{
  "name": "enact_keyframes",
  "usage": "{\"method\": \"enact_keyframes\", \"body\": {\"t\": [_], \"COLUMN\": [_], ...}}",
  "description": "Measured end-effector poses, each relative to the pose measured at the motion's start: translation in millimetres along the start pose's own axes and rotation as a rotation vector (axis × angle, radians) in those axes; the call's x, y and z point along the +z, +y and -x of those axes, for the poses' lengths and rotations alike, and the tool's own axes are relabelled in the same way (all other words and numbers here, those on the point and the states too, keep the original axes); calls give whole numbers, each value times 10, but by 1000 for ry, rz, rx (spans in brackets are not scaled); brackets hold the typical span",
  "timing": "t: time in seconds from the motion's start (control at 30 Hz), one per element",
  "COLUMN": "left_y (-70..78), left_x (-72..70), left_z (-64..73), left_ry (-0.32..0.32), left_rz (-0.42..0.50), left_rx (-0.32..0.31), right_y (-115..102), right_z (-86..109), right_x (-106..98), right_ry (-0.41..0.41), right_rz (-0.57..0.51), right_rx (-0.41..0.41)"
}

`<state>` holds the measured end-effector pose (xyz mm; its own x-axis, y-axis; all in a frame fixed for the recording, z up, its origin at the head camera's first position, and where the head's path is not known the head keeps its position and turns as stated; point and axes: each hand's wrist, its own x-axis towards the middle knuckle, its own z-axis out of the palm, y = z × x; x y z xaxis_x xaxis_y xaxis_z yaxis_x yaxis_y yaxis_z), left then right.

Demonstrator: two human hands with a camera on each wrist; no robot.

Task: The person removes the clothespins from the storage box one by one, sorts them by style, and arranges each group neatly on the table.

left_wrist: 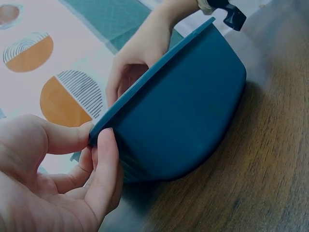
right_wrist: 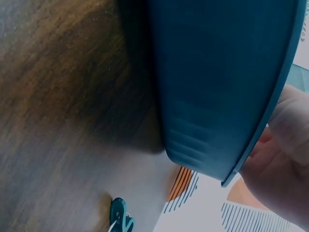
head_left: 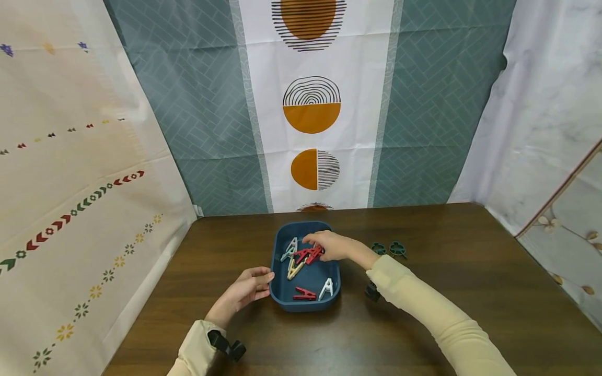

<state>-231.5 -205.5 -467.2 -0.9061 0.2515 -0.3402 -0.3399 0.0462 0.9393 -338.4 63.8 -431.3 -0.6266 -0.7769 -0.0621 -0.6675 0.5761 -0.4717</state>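
Note:
A blue plastic bin [head_left: 305,307] stands on the table with several clothespins inside. My left hand [head_left: 246,286] pinches the bin's left rim, thumb on the edge and fingers against the outer wall, as the left wrist view shows. My right hand [head_left: 335,245] reaches over the right rim into the bin, fingers bent down at red clothespins [head_left: 308,255]; whether it grips one is hidden. Beside these lie a pale blue clothespin [head_left: 289,249] and a cream clothespin [head_left: 294,269]. Near the front of the bin are another red clothespin [head_left: 304,294] and a white clothespin [head_left: 326,288].
Two small green round-headed items [head_left: 397,249] lie on the brown wooden table [head_left: 301,350] to the right of the bin, beyond my right forearm. A patterned curtain [head_left: 315,104] hangs behind the table's back edge, with cloths at both sides.

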Motion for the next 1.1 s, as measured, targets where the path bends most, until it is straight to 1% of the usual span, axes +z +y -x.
{"method": "enact_keyframes", "body": {"t": [0.1, 0.2, 0.43, 0.57, 0.67, 0.73, 0.87, 0.93, 1.0, 1.1], "left_y": [4, 1, 5, 8, 0, -10, -24, -24, -22, -17], "left_x": [3, 9, 9, 10, 2, -5, -13, -13, -8, -2], "left_z": [1, 0, 19, 13, 4, 0, -3, -1, 1, 2], "left_ry": [4, 2, -1, -8, -17, -25, -26, -24, -19, -16], "left_rz": [2, 0, 13, 31, 39, 37, 35, 36, 38, 39], "left_rx": [-5, -7, 0, 1, -2, -1, -2, -3, -6, -7], "right_y": [-25, -36, -63, -126, -182, -206, -212, -205, -203, -209], "right_z": [-3, 14, 67, 87, 89, 82, 46, 26, 6, -16], "right_x": [5, 7, 43, 88, 122, 141, 173, 187, 198, 206], "right_ry": [-10, -14, -36, -86, -133, -147, -130, -126, -138, -159], "right_rz": [18, 10, -40, -103, -130, -107, -8, 44, 69, 71], "right_rx": [32, 41, 0, -5, -18, -37, -41, -17, 8, 36]}}
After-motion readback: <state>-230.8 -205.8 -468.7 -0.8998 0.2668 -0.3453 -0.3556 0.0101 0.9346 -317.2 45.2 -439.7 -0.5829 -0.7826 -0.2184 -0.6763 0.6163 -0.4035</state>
